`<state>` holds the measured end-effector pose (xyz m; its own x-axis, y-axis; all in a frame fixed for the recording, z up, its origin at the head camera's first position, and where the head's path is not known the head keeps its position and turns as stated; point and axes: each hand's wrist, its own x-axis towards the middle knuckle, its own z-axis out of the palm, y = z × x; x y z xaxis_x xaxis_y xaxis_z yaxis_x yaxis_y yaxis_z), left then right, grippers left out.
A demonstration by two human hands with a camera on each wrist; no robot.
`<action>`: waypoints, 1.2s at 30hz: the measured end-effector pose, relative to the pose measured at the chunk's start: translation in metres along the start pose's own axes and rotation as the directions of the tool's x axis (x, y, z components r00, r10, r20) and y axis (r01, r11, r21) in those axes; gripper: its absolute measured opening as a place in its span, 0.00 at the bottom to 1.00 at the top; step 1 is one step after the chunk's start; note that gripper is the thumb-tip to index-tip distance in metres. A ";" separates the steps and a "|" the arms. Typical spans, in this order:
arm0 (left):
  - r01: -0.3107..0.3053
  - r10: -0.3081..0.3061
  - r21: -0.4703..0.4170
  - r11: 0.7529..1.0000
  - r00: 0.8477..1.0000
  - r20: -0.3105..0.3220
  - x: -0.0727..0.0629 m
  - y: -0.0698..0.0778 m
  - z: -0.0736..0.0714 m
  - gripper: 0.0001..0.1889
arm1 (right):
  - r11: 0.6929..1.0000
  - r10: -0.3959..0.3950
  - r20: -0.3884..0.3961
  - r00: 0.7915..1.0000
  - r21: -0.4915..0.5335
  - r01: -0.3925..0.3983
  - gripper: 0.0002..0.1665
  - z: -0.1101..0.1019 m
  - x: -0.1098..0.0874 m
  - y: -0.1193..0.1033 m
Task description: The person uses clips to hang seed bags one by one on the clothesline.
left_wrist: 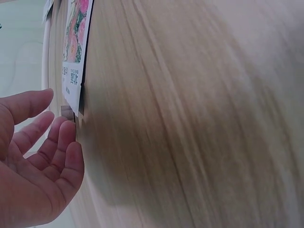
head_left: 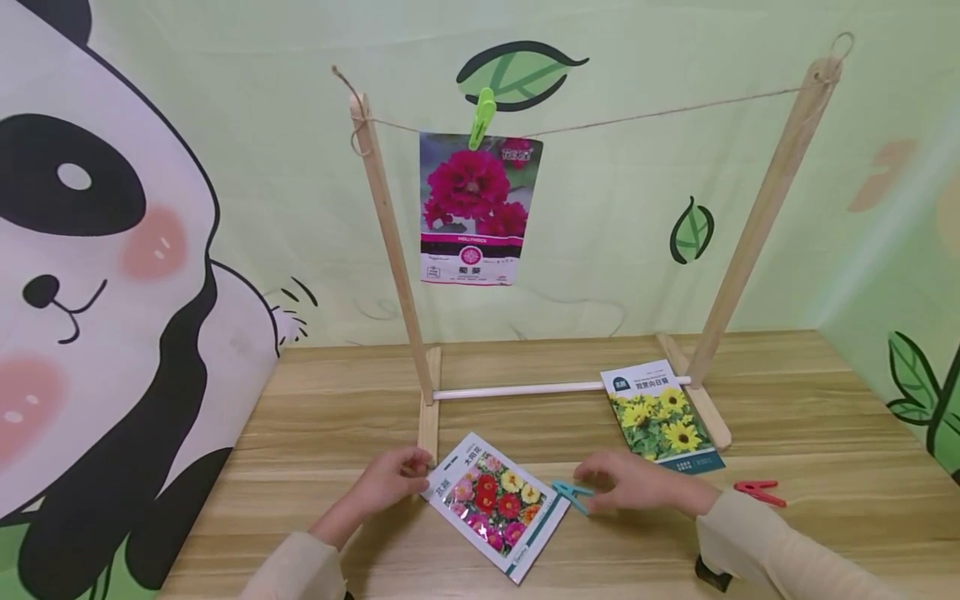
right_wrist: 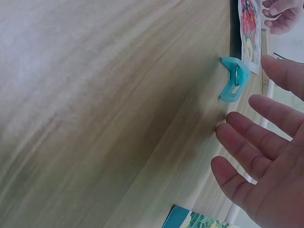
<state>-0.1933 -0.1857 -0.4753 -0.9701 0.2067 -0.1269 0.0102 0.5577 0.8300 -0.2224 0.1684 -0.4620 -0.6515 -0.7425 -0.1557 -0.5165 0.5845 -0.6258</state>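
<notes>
A seed packet with red, pink and yellow flowers (head_left: 495,504) lies slanted on the table between the hands. My left hand (head_left: 386,482) is at its left corner, fingers loosely bent; the left wrist view shows nothing in its grasp. At the packet's right corner sits a teal clothespin (head_left: 573,496), lying on the table in the right wrist view (right_wrist: 236,79). Beside it is my right hand (head_left: 630,482), its fingers spread and nothing held. A hollyhock seed packet (head_left: 476,212) hangs from the twine (head_left: 660,117) by a green clothespin (head_left: 482,118).
The twine spans two wooden posts (head_left: 393,250), joined low down by a white rod (head_left: 517,390). A sunflower seed packet (head_left: 663,417) leans over the rod near the right foot (head_left: 712,421). A red clothespin (head_left: 761,492) lies right of my right hand. Behind stands a printed panda backdrop (head_left: 600,250).
</notes>
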 end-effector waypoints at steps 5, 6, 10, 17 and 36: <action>-0.079 0.079 -0.023 0.997 0.997 0.010 0.000 -0.005 0.000 0.13 | 1.000 -0.005 -0.016 1.000 -0.030 0.004 0.24 0.003 -0.001 0.002; -0.090 0.090 -0.027 0.996 0.996 0.010 -0.001 -0.005 0.000 0.13 | 0.999 -0.002 -0.020 1.000 -0.034 0.002 0.24 0.004 -0.001 0.002; -0.097 0.097 -0.026 0.995 0.995 0.014 -0.002 -0.004 0.001 0.12 | 0.999 0.024 -0.025 0.999 -0.043 -0.025 0.24 0.006 -0.002 0.003; -0.028 0.028 -0.004 1.000 1.000 0.003 -0.001 -0.003 0.004 0.14 | 0.996 0.049 -0.035 0.998 -0.076 -0.051 0.24 0.008 -0.004 0.003; -0.014 0.015 0.037 0.999 0.999 -0.039 0.002 -0.008 0.010 0.17 | 0.978 0.004 -0.102 0.995 -0.207 -0.025 0.23 0.015 -0.008 0.003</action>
<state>-0.1926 -0.1816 -0.4876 -0.9786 0.1835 -0.0930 0.0324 0.5842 0.8110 -0.2103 0.1716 -0.4740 -0.7065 -0.7033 -0.0795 -0.6040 0.6576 -0.4503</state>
